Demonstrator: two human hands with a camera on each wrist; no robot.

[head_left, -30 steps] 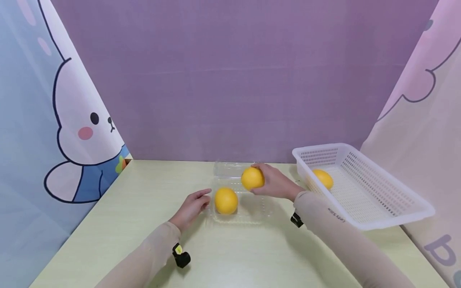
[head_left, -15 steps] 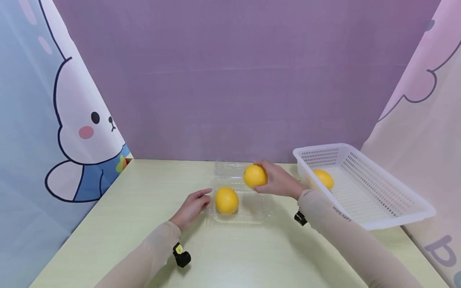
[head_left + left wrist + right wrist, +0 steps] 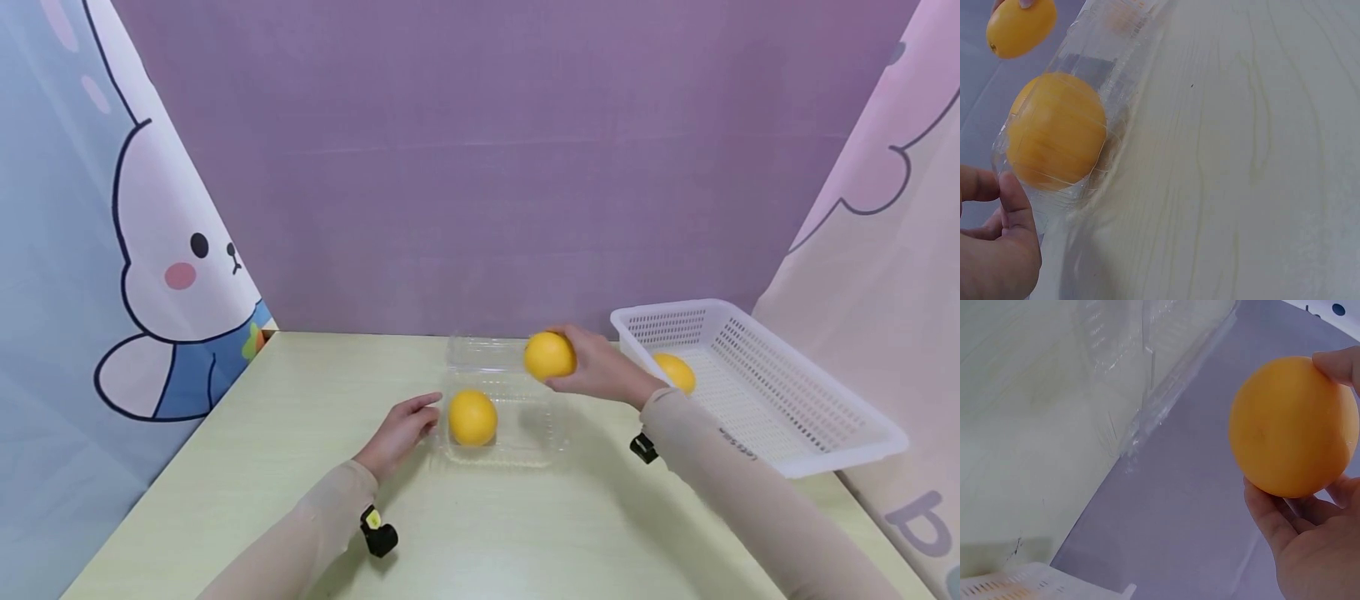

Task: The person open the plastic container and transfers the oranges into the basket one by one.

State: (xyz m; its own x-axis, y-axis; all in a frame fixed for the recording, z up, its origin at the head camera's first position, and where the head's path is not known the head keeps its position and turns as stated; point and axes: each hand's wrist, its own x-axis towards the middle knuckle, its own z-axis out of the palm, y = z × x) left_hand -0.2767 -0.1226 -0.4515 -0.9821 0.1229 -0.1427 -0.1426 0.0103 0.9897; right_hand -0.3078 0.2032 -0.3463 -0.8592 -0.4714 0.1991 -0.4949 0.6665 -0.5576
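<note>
My right hand (image 3: 602, 367) grips an orange (image 3: 550, 357), thumb on one side and fingers round the other. It holds the fruit above the back right part of a clear plastic container (image 3: 528, 421), whose lid is folded open toward the back. A second orange (image 3: 472, 418) sits in the left half of the container. My left hand (image 3: 401, 435) is at the container's left side. In the left wrist view its thumb and forefinger pinch the container's edge (image 3: 1002, 153). The right wrist view shows the held orange (image 3: 1291, 428) well apart from the container.
At the right stands a white perforated plastic basket (image 3: 817, 387), partly behind my right sleeve. Another orange (image 3: 675, 372) lies inside it near the left wall. A purple curtain (image 3: 480, 167) hangs behind the pale wooden table (image 3: 480, 533), with printed cloths at both sides.
My right hand has moved right and slightly up with the orange, toward the basket side. The left hand, the container and the orange in it have stayed in place.
</note>
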